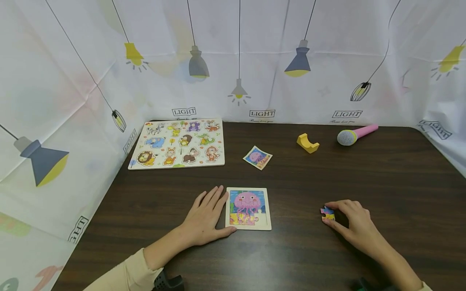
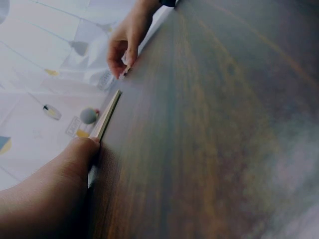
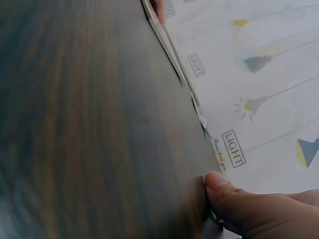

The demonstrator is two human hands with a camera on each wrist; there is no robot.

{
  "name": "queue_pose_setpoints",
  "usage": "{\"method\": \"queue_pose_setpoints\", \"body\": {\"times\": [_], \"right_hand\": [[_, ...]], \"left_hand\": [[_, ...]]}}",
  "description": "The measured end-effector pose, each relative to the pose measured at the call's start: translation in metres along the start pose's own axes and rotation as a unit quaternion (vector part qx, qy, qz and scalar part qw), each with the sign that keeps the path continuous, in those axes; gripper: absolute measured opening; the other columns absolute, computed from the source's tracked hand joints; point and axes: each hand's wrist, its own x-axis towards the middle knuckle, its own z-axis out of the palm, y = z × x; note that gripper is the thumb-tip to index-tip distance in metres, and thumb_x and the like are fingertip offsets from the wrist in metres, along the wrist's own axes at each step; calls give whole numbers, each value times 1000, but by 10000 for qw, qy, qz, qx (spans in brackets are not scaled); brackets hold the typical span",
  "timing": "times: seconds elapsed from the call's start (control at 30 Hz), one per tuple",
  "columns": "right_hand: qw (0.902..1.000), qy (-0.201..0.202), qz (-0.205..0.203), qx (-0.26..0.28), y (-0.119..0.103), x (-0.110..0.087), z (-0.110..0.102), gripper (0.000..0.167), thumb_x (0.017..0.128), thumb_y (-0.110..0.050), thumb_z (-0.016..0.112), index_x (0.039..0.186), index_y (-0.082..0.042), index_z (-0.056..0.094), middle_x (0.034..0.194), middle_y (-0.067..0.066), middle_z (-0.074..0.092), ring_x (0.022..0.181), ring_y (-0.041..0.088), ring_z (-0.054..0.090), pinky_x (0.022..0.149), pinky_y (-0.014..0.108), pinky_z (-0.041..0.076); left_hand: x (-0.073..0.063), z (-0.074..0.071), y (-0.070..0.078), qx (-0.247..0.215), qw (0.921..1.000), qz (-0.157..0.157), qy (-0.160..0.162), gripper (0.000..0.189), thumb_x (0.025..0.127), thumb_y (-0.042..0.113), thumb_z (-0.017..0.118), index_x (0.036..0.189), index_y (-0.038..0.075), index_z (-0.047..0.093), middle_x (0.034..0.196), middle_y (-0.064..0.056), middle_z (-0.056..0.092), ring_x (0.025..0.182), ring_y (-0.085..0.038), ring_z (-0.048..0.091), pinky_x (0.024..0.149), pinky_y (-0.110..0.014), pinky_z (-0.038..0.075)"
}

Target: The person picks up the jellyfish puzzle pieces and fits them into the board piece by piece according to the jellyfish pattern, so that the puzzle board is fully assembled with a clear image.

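A square jigsaw puzzle (image 1: pixel 249 202) with a pink jellyfish lies on the dark table, its lower right corner showing bare board. Against its left edge rests my left hand (image 1: pixel 205 218), fingers spread and thumb at the lower edge. In the left wrist view the puzzle board (image 2: pixel 107 117) appears edge-on beside the thumb. Off to the right, my right hand (image 1: pixel 354 224) pinches a small jigsaw piece (image 1: pixel 328 213) in blue, pink and yellow between thumb and fingers, just over the tabletop. The right wrist view shows the thumb (image 3: pixel 229 196), with the piece mostly hidden.
Behind the puzzle lies a small jellyfish picture card (image 1: pixel 257 157). An animal puzzle board (image 1: pixel 177 144) sits at the back left. A yellow curved block (image 1: pixel 308 143) and a pink toy microphone (image 1: pixel 356 134) are at the back right. A printed white cloth (image 1: pixel 218 89) borders the table.
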Motion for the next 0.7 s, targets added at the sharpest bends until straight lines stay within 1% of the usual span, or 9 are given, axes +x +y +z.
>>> {"method": "queue_pose_setpoints", "body": {"times": [0.07, 0.17, 0.3, 0.47, 0.7], "right_hand": [[9999, 46, -103, 10, -1, 1, 2, 43, 67, -17, 81, 104, -5, 62, 99, 9, 60, 90, 26, 47, 70, 46, 28], [9999, 32, -154, 6, -4, 2, 4, 43, 67, -18, 81, 104, -5, 62, 99, 9, 61, 90, 25, 47, 72, 49, 28], [9998, -41, -204, -14, -10, 6, 7, 42, 67, -19, 81, 103, -7, 62, 100, 7, 60, 90, 22, 46, 73, 46, 28], [9994, -87, -313, 95, -20, 11, 11, 41, 68, -22, 81, 103, -10, 63, 102, 2, 60, 90, 17, 45, 71, 40, 26], [9981, -49, -573, 200, -36, 20, 20, 39, 68, -24, 81, 101, -11, 64, 98, -5, 62, 90, 13, 47, 72, 37, 31]], "left_hand": [[0, 0, 0, 9, 10000, -1, -16, 93, 81, 75, 28, 147, 9, 19, 152, -11, 12, 139, -24, 9, 107, -47, 11], [0, -1, 0, -2, 10000, -3, -21, 93, 82, 75, 28, 147, 9, 19, 152, -11, 13, 139, -24, 9, 107, -47, 11], [0, -1, 0, 17, 10000, -7, -33, 93, 82, 75, 27, 147, 9, 19, 152, -11, 13, 139, -23, 9, 107, -47, 11], [0, 0, 0, 50, 10000, -1, -12, 93, 82, 75, 27, 147, 9, 19, 152, -11, 13, 139, -23, 9, 107, -47, 12], [0, 0, 0, 35, 10000, 6, 3, 92, 82, 74, 28, 147, 9, 19, 152, -11, 13, 138, -24, 9, 107, -47, 12]]}}
